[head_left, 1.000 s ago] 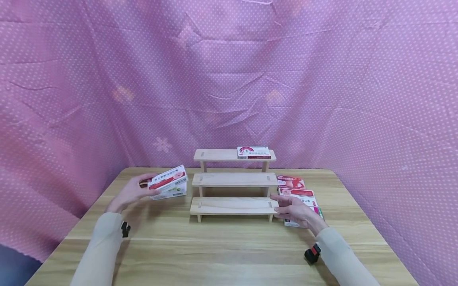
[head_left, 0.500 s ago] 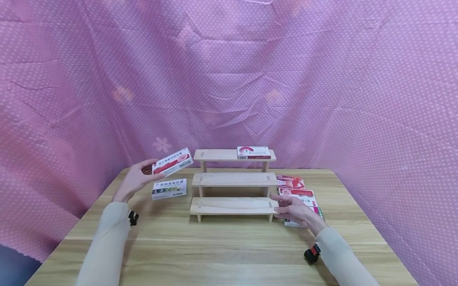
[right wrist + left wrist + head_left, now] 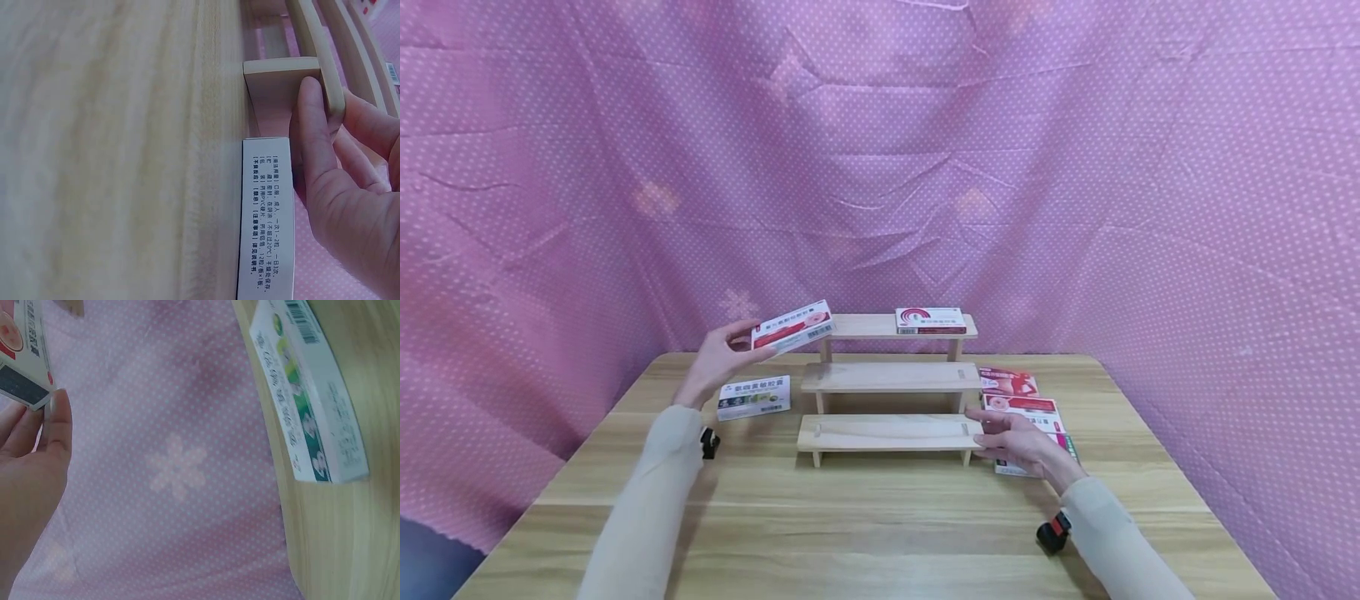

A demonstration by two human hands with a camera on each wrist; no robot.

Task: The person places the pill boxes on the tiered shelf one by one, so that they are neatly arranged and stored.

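My left hand pinches a red-and-white medicine box by its left end, in the air. In the head view the tilted box overlaps the left end of the top tier of a three-tier wooden display stand. Thumb and fingers show at the box's end in the left wrist view. My right hand grips the right end of the stand's bottom tier, fingers around the board's end and against its leg. Another medicine box, white with a red arc, lies on the right of the top tier.
A white-and-green medicine box lies on the table left of the stand. To the right lie a red box, a red-and-white box and a further box partly behind my right hand. A pink dotted curtain hangs behind.
My left hand has lifted the red-and-white box off the white-and-green one and carried it up and right to the top tier's left end. My right hand has stayed on the stand.
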